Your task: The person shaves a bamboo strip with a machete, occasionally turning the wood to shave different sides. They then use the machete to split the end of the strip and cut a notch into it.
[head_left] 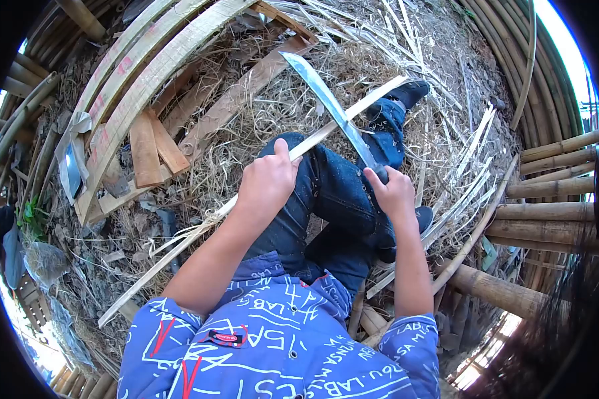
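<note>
My left hand (267, 181) is closed around a long pale bamboo strip (374, 97), its thumb lying along the top. The strip slants across my raised knee, from the lower left up toward my shoe, with frayed slivers near its middle. In my right hand (394, 194) is the dark handle of a machete (321, 93). Its long blade points away to the upper left, with the tip turned slightly outward. The blade crosses the strip beyond my left hand; whether its edge bites into the strip cannot be seen.
Curly shavings (239, 126) cover the ground around my legs. Long pale boards (160, 73) and short brown wood pieces (144, 149) lie to the left. Split strips (466, 179) are scattered on the right, beside stacked bamboo poles (546, 211). A plastic bag (45, 263) lies at the far left.
</note>
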Demonstrator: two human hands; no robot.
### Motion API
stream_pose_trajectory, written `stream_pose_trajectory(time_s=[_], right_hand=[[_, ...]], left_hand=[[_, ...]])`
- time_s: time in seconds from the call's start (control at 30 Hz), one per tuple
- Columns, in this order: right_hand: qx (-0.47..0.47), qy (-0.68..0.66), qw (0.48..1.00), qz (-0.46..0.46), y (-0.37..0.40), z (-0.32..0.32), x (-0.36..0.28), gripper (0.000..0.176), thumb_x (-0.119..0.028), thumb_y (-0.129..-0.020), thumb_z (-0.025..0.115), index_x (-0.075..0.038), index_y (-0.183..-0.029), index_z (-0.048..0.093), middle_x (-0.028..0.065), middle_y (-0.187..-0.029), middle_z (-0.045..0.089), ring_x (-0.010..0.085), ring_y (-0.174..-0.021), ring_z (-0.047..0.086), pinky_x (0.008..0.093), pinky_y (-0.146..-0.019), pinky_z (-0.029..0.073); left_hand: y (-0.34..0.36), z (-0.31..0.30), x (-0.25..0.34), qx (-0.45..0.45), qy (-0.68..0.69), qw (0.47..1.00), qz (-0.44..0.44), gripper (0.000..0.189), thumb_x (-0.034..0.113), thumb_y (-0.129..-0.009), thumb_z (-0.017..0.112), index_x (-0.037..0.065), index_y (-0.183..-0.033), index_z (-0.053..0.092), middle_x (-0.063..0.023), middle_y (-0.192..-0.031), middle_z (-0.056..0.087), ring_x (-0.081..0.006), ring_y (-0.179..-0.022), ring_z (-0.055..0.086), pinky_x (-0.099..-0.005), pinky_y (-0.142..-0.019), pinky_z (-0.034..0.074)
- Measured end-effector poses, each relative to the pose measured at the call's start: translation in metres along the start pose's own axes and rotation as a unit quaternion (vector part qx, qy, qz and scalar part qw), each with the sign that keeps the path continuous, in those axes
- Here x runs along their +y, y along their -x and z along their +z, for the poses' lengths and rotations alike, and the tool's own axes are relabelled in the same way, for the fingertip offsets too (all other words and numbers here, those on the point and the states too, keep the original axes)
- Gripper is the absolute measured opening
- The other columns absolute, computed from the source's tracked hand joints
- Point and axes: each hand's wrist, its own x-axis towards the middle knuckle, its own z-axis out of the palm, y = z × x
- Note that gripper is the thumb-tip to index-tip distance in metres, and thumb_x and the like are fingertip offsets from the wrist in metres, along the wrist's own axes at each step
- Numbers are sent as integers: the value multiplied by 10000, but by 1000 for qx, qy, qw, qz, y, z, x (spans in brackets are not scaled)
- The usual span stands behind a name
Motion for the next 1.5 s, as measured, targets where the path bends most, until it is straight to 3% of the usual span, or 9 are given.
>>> stream_pose_trajectory(time_s=[0.07,0.23,0.33,0.43,0.47,0.6,0.97,1.17,1.5], right_hand=[[62,22,997,-29,-3,10,-3,696,-683,-830,581,7,-763,640,237,-692,646,431,-703,654,504,-647,516],[88,11,994,-58,11,18,-26,692,-693,-805,606,-16,-667,567,200,-604,610,412,-611,636,471,-559,501],[85,83,979,-163,17,13,-47,663,-697,-786,627,-51,-647,567,176,-599,620,375,-591,648,433,-527,499],[130,95,981,-107,-11,9,-23,654,-690,-777,640,-52,-649,576,175,-607,628,367,-593,653,442,-531,502],[106,80,990,-36,-23,-6,-16,651,-692,-787,628,-54,-662,595,177,-614,633,368,-603,659,459,-554,509],[105,111,987,-45,-33,-5,-14,662,-699,-800,606,-46,-691,621,192,-633,643,392,-632,662,481,-598,520],[134,25,990,-22,-30,26,-19,709,-725,-796,583,-33,-641,571,200,-598,611,413,-617,637,485,-572,501],[148,51,988,-18,-20,18,-21,698,-709,-808,589,-35,-624,570,191,-576,601,400,-595,635,472,-540,494],[105,-15,994,5,-17,18,-31,723,-704,-822,581,-1,-655,569,232,-617,610,445,-638,633,509,-586,500]], left_hand=[[-1,0,0,5,8,1000,-3,316,303,-984,524,-1,-958,446,-235,-618,625,-435,-612,652,-533,-540,527],[-2,0,-1,10,26,1000,-8,307,277,-982,514,-25,-994,458,-246,-630,628,-446,-624,650,-542,-564,532],[-3,2,-4,4,26,1000,-1,306,266,-982,511,-35,-1002,461,-258,-629,624,-449,-626,649,-544,-564,530],[1,0,-5,9,36,999,3,300,265,-986,509,-30,-968,459,-254,-612,618,-445,-607,646,-534,-540,527],[2,-1,-2,10,31,999,3,300,268,-988,509,-26,-960,457,-251,-606,616,-444,-600,645,-532,-531,526],[0,3,-4,11,40,999,-5,307,279,-992,509,-19,-948,452,-249,-599,612,-446,-592,642,-535,-523,521],[1,-12,-9,-17,48,998,-35,360,345,-992,505,-8,-932,462,-260,-673,638,-457,-670,652,-547,-600,520],[2,-22,-8,-64,-3,995,-77,479,424,-978,516,-32,-856,598,-270,-723,652,-458,-755,659,-554,-688,513],[4,-8,-7,-20,26,997,-64,470,379,-989,508,-51,-821,598,-285,-714,640,-464,-712,652,-544,-663,523]])
